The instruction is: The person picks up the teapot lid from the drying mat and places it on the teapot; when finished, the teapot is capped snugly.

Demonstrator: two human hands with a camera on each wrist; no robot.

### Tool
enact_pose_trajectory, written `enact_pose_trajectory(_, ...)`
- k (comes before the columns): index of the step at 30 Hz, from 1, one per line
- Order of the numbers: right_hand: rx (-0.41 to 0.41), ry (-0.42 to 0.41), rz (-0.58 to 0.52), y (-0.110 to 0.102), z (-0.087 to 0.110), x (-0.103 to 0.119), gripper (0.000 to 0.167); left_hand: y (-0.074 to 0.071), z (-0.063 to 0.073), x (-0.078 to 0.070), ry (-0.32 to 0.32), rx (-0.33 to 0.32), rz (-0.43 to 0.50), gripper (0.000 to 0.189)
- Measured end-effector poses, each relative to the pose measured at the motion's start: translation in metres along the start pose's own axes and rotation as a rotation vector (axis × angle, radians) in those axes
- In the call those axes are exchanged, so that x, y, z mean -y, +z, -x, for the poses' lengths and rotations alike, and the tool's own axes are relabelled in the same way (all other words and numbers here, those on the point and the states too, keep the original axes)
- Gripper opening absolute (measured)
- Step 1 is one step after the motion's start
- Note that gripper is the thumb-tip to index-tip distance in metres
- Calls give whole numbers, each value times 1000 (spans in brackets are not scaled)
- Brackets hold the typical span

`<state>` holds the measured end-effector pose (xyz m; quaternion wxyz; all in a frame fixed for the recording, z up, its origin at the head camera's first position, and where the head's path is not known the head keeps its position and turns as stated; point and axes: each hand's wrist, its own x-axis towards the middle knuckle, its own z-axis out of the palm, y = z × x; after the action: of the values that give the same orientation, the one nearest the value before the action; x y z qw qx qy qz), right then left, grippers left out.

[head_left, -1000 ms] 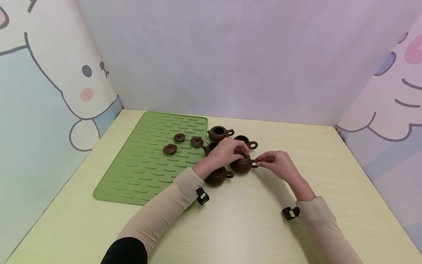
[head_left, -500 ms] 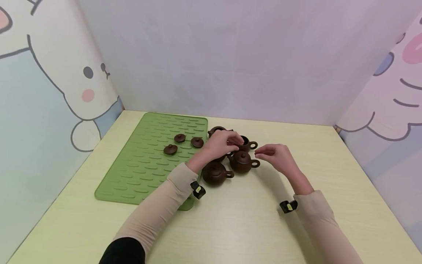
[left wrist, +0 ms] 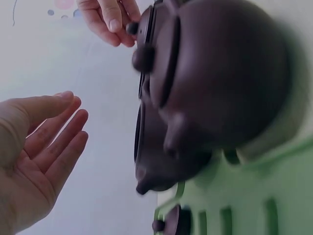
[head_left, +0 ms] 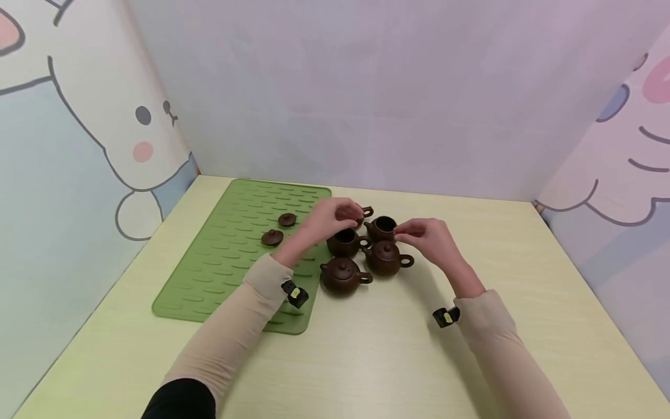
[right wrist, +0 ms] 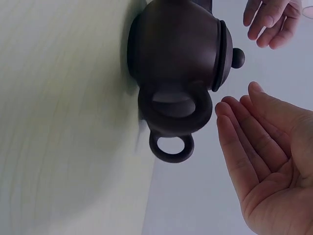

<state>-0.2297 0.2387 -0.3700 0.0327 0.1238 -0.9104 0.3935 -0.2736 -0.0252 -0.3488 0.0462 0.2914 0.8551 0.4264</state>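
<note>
Two small dark brown teapots wear their lids: one at front left (head_left: 341, 278), one to its right (head_left: 385, 260). Behind them are two lidless teapots, the left one (head_left: 344, 244) and the right one (head_left: 381, 230). Another at the back shows little but its handle (head_left: 369, 211), behind my left hand. That left hand (head_left: 325, 220) hovers over the mat's right edge, fingers loosely bent and holding nothing. My right hand (head_left: 430, 237) is beside the back right teapot, covering its handle in the head view; its relaxed fingers (right wrist: 239, 152) hold nothing. Contact cannot be told.
A green ribbed mat (head_left: 209, 273) covers the table's left part. On it lie loose lids, one farther back (head_left: 287, 219) and one nearer (head_left: 272, 237); a lid (left wrist: 172, 221) also shows in the left wrist view. Walls enclose the pale table (head_left: 377, 361) at back and sides.
My left hand has left the lidded right teapot and moved left and back toward the mat. My right hand has let go of that teapot's handle and moved back and left.
</note>
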Motion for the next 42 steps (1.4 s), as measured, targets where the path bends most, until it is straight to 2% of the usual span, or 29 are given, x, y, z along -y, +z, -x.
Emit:
enact_pose_trajectory(5,7,-1,-10,5,-4,4,20,-15,8,9,-30,-43,-27,22)
enact_pose_trajectory(10,8,-18,-24,9,-8,7,19,-27,16,21,-60,-80,-8,25)
enact_pose_trajectory(19,6,-50,-33,21,-16,13,19,-48,35,48,-59,-152,-15,22)
enact_pose_trajectory(22,4,-55,-34,25,-18,13,19,-54,43,55,-83,-172,-33,20)
enact_pose_trajectory(32,19,-44,-71,33,-23,9,18,-67,63,74,-176,-208,-71,21)
enact_pose_trajectory(42,8,-43,-82,42,-26,9,17,-75,80,94,-219,-248,-44,20)
